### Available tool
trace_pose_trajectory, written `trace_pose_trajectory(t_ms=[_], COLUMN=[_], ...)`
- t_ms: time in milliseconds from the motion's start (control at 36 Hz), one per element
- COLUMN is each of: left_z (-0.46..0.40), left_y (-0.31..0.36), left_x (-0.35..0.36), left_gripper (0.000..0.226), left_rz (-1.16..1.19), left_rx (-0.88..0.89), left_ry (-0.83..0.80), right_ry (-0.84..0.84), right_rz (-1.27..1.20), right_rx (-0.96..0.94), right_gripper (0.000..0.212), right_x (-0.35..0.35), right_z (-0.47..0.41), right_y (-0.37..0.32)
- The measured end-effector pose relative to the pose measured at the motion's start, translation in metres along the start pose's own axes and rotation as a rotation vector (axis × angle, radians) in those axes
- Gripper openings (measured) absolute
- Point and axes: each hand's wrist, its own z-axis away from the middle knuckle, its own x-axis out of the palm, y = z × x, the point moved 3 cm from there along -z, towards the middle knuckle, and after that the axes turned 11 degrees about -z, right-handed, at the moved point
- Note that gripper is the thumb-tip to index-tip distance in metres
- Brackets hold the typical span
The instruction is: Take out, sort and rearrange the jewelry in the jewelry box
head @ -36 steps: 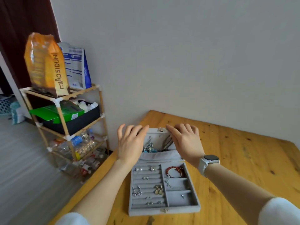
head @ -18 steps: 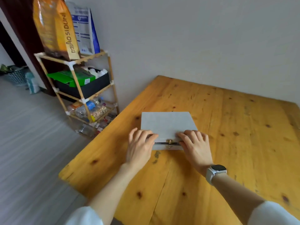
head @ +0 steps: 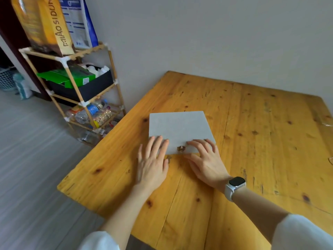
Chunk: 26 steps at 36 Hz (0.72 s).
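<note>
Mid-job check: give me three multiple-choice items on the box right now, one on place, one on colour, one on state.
1. Where is the jewelry box?
A. on the shelf rack
B. on the wooden table
C. on the floor

2. What colour is its lid?
A. pale grey
B. black
C. green

3. What state is it in?
A. lid propped open
B. lid removed
C. closed

Answers:
1 B, it lies flat on the boards.
2 A, the top is plain pale grey.
3 C, the lid lies flat, left hand and right hand beside the clasp.
</note>
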Motion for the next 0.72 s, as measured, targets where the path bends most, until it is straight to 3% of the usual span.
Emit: trace_pose_trajectory(t_ms=[111,250,417,722], left_z=[0.0,0.002,0.001,0.0], left_y=[0.0,-0.002,-0.003,-0.008], left_x=[-0.002,0.002,0.006,0.014], left_gripper=[0.055,0.066,0.082,0.093], left_rz=[-0.014,-0.02,-0.037,-0.026], left_rx=[0.005,-0.048,-0.158,-0.371], left_ry=[-0.004,-0.005,-0.028,-0.242], right_ry=[0.039,-0.054,0.004,-0.017], right_rz=[-0.074,0.047,0.068,0.051], right_rx=[0.209,0.221,0.242,0.347], right_gripper=[0.031,0.051,0.047,0.051], right_x=[0.002,0.021,0.027,0.042], right_z=[-0.018,-0.03,-0.044,-0.069], right_y=[0.003,0.007,0.01,0.009])
